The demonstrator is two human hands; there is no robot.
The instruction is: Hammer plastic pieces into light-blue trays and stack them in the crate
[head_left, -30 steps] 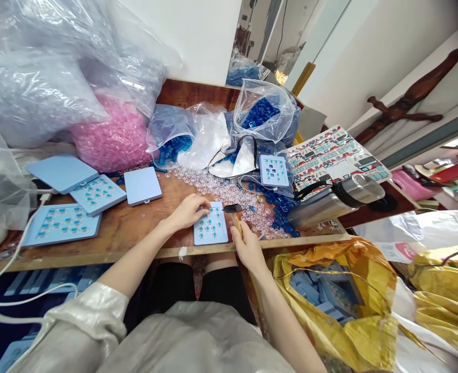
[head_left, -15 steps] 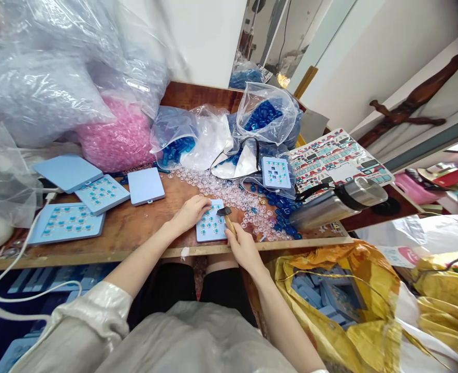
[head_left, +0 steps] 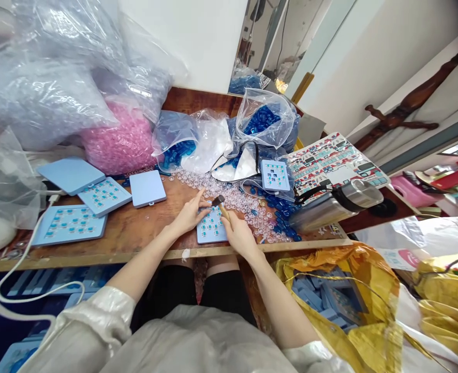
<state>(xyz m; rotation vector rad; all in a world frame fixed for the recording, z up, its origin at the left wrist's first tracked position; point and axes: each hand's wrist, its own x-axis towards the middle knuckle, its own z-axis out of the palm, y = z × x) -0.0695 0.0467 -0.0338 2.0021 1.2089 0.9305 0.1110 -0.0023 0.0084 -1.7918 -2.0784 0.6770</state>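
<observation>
A light blue square panel (head_left: 212,234) with rows of small turquoise pieces lies flat at the table's front edge. My right hand (head_left: 239,233) is wrapped round the wooden handle of a small hammer (head_left: 224,210), its dark head over the panel's top part. At the panel's upper left is my left hand (head_left: 190,213), index finger stretched away and thumb apart from it near the hammer head. Nothing can be made out between those fingers. The panel's upper edge is partly hidden by both hands and the hammer.
Loose clear pieces (head_left: 229,192) and dark blue pieces (head_left: 281,215) are scattered beyond and right of the panel. More blue panels (head_left: 71,175) lie on the left. A steel flask (head_left: 329,210) lies to the right. A yellow sack (head_left: 291,274) of blue parts stands below the edge.
My left hand has shifted slightly and its index finger now stretches away from the panel. The hammer head has moved up and left, with my right hand following.
</observation>
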